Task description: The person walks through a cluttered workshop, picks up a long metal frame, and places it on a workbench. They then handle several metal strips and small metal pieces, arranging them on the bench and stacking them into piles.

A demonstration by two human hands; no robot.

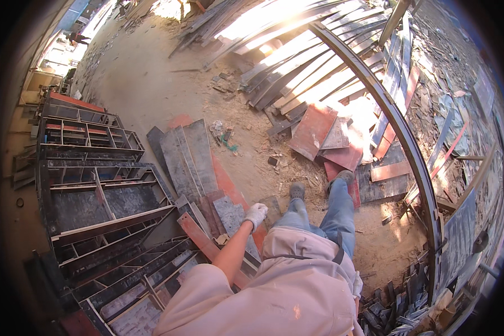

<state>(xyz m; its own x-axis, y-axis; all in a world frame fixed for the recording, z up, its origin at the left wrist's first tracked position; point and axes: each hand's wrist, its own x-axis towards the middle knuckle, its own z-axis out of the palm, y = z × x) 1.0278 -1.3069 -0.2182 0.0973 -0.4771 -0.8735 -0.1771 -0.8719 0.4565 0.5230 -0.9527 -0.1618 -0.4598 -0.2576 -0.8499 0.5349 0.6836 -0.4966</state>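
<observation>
My left hand, in a white work glove, is held out low in front of my left side. Its fingers look curled in, and what they hold, if anything, is hidden. Just right of it is the edge of a small grey-brown board. Left of the hand, worn grey boards and a long red board lie in a loose pile. My right hand, gloved too, hangs by my right hip; my body hides most of it, so its fingers do not show.
Black framed panels with ribs are stacked along the left. Red sheets and long planks lie ahead. A long dark beam arches across the right side, and scrap wood is heaped at lower right. Sandy ground stretches ahead.
</observation>
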